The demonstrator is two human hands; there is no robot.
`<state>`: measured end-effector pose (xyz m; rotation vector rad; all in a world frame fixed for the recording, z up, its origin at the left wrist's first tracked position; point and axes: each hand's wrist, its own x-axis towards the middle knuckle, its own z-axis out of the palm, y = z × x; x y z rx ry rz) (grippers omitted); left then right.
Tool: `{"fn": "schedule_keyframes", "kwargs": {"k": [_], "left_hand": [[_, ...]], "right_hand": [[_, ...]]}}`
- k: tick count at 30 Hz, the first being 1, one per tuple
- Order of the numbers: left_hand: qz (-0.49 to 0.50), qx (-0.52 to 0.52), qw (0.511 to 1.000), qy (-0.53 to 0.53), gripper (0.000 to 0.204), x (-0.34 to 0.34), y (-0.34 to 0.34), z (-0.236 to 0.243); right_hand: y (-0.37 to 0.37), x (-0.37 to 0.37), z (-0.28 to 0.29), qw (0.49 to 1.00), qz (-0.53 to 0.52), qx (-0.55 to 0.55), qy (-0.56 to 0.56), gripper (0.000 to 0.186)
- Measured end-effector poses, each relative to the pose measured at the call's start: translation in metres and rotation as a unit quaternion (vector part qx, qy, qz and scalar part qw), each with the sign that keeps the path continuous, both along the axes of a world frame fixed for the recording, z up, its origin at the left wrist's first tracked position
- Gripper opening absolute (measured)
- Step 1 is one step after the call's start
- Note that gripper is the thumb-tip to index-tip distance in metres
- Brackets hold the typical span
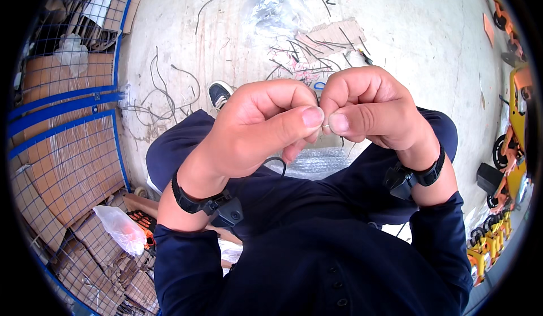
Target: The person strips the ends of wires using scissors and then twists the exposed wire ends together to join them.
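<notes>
My left hand (pixel 257 126) and my right hand (pixel 376 109) meet in front of me, both closed in a thumb-and-finger pinch. A short bit of thin, pale wire (pixel 325 126) shows between the two thumb tips; the rest of it is covered by my fingers. Below my left hand a black cable (pixel 284 166) curves out in a loop; whether it joins the pale wire I cannot tell. Another small dark piece of cable shows under my right fingers.
Black cable offcuts, cardboard (pixel 339 35) and clear plastic film (pixel 277 13) litter the floor ahead. Long loose cables (pixel 161 87) lie at left, beside a blue mesh cage (pixel 117 61) full of cardboard. Yellow and orange wheeled machines (pixel 517 109) line the right side. Bubble wrap (pixel 317 164) lies between my legs.
</notes>
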<state>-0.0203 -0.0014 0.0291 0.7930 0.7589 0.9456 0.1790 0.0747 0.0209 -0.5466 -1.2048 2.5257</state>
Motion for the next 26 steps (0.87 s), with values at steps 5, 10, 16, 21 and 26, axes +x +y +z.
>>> {"fn": "schedule_keyframes", "kwargs": {"k": [5, 10, 16, 21, 26], "left_hand": [[-0.025, 0.009, 0.998, -0.054, 0.021, 0.000, 0.000, -0.006], [-0.039, 0.017, 0.996, -0.079, 0.021, 0.001, -0.002, -0.008], [-0.049, 0.022, 0.993, -0.107, 0.020, 0.001, 0.001, -0.011], [-0.037, 0.041, 0.989, -0.138, 0.023, 0.003, 0.001, -0.013], [0.023, 0.060, 0.994, -0.083, 0.022, 0.005, 0.001, -0.014]], "right_hand": [[-0.001, 0.000, -0.001, 0.998, 0.010, -0.042, 0.043, 0.010], [-0.003, -0.002, -0.003, 0.996, 0.016, -0.057, 0.072, 0.011], [-0.003, -0.003, -0.010, 0.988, 0.029, -0.098, 0.113, 0.013], [-0.004, -0.003, -0.013, 0.978, 0.036, -0.137, 0.155, 0.015], [-0.004, -0.004, -0.016, 0.983, 0.008, -0.116, 0.143, 0.017]]}}
